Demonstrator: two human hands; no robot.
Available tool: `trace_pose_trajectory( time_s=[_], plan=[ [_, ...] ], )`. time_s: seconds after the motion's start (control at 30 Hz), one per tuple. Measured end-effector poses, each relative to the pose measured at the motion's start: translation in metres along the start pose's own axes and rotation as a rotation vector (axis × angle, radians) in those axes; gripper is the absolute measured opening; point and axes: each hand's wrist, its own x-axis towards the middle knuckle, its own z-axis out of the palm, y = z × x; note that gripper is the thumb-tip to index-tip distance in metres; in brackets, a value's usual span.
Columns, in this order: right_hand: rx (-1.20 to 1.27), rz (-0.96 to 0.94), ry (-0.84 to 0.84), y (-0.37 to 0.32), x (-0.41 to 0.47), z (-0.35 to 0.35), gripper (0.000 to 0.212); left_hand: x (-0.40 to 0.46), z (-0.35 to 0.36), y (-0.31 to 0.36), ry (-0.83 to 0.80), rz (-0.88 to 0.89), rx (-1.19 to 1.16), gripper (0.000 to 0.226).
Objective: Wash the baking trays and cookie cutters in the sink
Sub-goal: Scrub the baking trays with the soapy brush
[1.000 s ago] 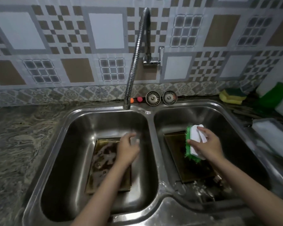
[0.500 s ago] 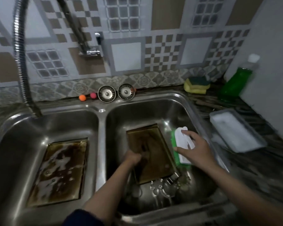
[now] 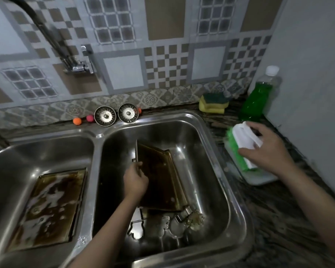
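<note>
Baking trays: one tray (image 3: 161,178) in the right basin of the sink (image 3: 238,207) now tipped up on its long edge, left hand (image 3: 135,181) gripping its near-left rim; half a sec ago it lay flat on the basin floor w/ that hand only reaching down to it. 2nd tray (image 3: 48,207) lies flat in the left basin, suds & brown residue on it, nobody touching it. Right hand (image 3: 265,149) has carried the green-bristled brush (image 3: 242,147) out of the basin over to the white soapy dish (image 3: 259,177) on the counter (image 3: 278,219), fingers wrapped round its white back, bristles down at the dish. Reads as reloading soap before scrubbing the raised tray, so washing is early, neither tray looks clean. Cookie cutters (image 3: 162,223) sit in a loose heap at the near end of the right basin, untouched. Green soap bottle (image 3: 259,97) in the corner: no label legible, no brand or writing readable anywhere
</note>
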Motion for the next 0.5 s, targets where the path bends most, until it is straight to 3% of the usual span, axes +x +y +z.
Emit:
trace_pose_trajectory(
  time_s=[0.27,0.5],
  plan=[
    [-0.186,0.058,-0.082,0.045,0.006,0.0,0.078,-0.017,-0.009,0.033,0.16,0.371,0.16,0.033],
    [-0.192,0.046,-0.037,0.033,0.002,-0.003,0.077,-0.022,-0.025,0.034,0.161,0.354,0.117,0.044]
  ],
)
